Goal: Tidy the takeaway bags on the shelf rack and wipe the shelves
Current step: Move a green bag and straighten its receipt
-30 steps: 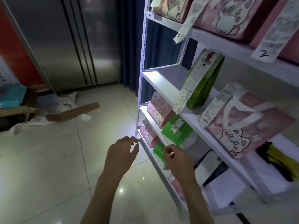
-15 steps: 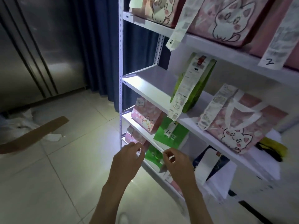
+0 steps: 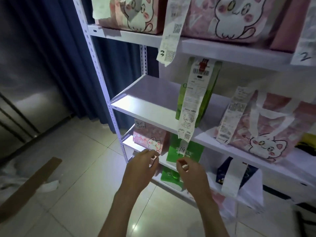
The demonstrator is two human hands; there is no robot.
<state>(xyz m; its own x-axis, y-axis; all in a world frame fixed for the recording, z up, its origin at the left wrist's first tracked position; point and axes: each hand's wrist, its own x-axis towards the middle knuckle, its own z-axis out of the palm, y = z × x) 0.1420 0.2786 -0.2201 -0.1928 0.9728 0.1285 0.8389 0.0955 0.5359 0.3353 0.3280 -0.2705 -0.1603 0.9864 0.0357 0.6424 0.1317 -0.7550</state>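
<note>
A white shelf rack (image 3: 150, 108) fills the right side. Its top shelf carries pink cat bags (image 3: 230, 19) with long receipts numbered 3 and 2. On the middle shelf stand a green bag (image 3: 206, 93) and a pink cat bag (image 3: 273, 134). Lower down sit a small pink cat bag (image 3: 150, 137), a green bag marked 14 (image 3: 186, 151), another green bag (image 3: 169, 175) and a dark blue bag (image 3: 222, 171). My left hand (image 3: 142, 170) and my right hand (image 3: 191, 175) hover before the lower shelf edge, fingers loosely curled, holding nothing I can see.
A cardboard strip (image 3: 30, 185) and crumpled white paper (image 3: 49, 185) lie on the tiled floor at left. A steel cabinet (image 3: 25, 82) and a blue curtain (image 3: 68, 48) stand behind. A yellow and black item (image 3: 307, 142) lies at the shelf's right end.
The view has swung right and closer to the rack. Both hands have risen and moved forward toward the lower shelf with the pink and green bags.
</note>
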